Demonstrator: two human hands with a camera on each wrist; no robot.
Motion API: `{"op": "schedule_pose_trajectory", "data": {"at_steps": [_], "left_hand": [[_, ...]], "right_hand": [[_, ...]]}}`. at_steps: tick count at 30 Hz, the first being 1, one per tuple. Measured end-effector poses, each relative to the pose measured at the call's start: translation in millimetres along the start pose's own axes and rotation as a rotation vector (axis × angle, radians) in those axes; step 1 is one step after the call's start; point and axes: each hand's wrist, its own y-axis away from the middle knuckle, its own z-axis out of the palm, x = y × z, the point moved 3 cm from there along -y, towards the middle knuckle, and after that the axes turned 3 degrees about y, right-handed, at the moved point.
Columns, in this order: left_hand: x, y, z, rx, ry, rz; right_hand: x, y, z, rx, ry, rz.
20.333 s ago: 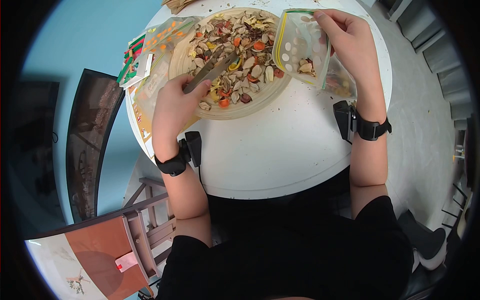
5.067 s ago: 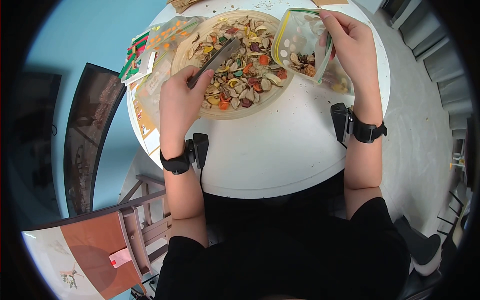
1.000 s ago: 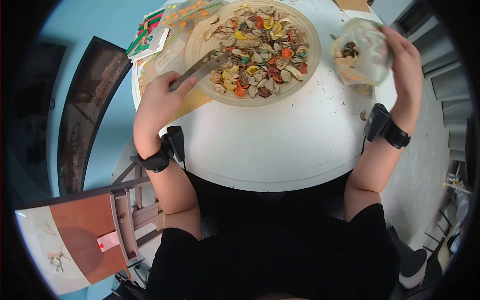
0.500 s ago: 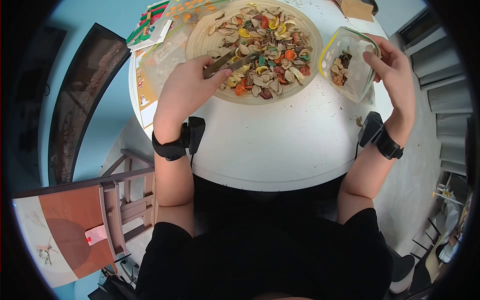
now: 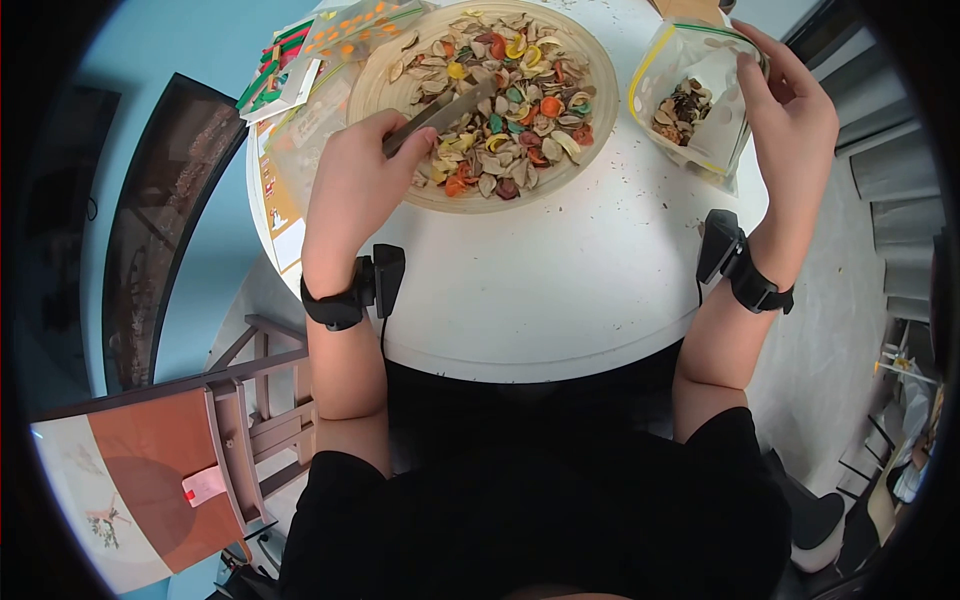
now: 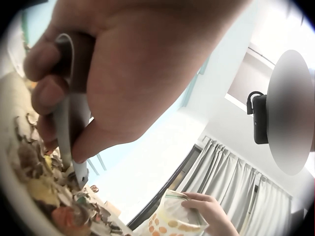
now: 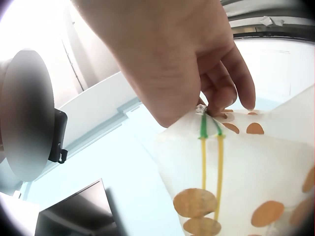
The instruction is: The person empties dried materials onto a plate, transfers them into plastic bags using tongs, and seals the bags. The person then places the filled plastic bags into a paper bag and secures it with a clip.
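Now | left fingers (image 5: 412, 150) pinch tongs (image 5: 450, 112), squeezed narrower than before | right fingers (image 5: 757, 85) grip bag (image 5: 724, 112) by its rim

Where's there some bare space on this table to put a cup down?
The widest patch is the white table between the round tray and the near edge, between the two forearms; a few crumbs dot it. A narrow strip separates the tray from the held bag. It's crowded left of the tray, with the orange-dotted bag and box.
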Motion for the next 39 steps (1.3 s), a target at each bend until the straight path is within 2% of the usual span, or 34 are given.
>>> {"op": "schedule_pose_trajectory", "data": {"at_steps": [4, 10, 13, 16, 19, 22, 25, 28, 32, 34, 36, 39], "left_hand": [[12, 3, -8, 0.023, 0.064, 0.008], [25, 6, -17, 0.077, 0.120, 0.023], [44, 11, -20, 0.087, 0.210, 0.097], [68, 16, -14, 0.051, 0.285, 0.207], [83, 17, 5, -0.052, 0.350, 0.180], [75, 11, 3, -0.005, 0.311, 0.208], [54, 3, -12, 0.126, 0.360, 0.104], [28, -1, -24, 0.130, 0.238, 0.026], [16, 7, -25, -0.059, 0.076, -0.015], [19, 13, -18, -0.105, 0.047, 0.017], [18, 15, -12, -0.138, -0.013, 0.023], [11, 12, -7, -0.118, -0.119, -0.001]], "right_hand": [[3, -1, 9, -0.126, -0.217, 0.054], [-10, 6, 25, -0.153, -0.229, 0.094], [-22, 14, 31, -0.169, -0.233, 0.115], [-23, 14, 32, -0.193, -0.250, 0.098], [-46, 19, 23, -0.104, -0.295, 0.116], [-41, 16, 23, -0.038, -0.357, 0.110], [-18, 4, 21, -0.055, -0.426, 0.171], [-19, 3, 17, -0.051, -0.435, 0.194], [-16, 0, 17, -0.074, -0.440, 0.186], [-19, 2, 18, -0.074, -0.433, 0.166], [-28, 7, 18, -0.032, -0.409, 0.101], [-27, 5, 18, -0.057, -0.438, 0.148]]}}
